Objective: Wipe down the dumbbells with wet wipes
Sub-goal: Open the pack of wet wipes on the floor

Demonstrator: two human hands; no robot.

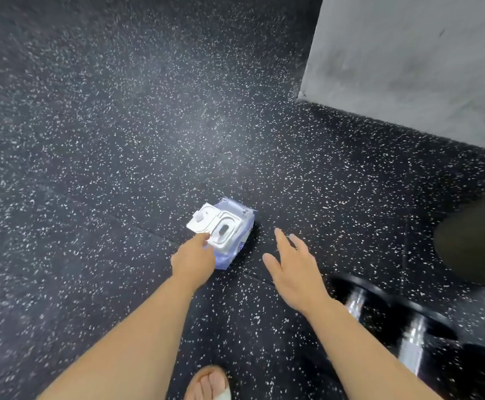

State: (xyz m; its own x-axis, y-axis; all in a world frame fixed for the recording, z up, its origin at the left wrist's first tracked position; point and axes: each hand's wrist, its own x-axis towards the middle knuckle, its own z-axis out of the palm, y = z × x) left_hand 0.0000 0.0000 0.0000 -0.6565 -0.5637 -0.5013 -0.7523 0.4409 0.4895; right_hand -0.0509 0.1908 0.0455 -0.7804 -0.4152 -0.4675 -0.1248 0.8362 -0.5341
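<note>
Wipes pack (229,226) lies lid-open on the floor (91,140), dumbbells (408,342) near (blurred, toward the right). Left hand (193,256) rests on its near end, grip unclear; right hand (293,269) hovers spread beside it. Best to pin the pack while pinching one wipe out.

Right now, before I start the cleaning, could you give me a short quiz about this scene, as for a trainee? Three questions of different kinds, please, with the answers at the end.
1. True or false: the lid of the pack of wipes is flipped open.
2. Which hand touches the pack? A) left B) right C) both
3. Fill in the gap: the dumbbells lie on the floor on the person's ___ side.

Key
1. True.
2. A. The left hand touches the pack at its near edge; the right hand hovers open beside it.
3. Right.
</note>
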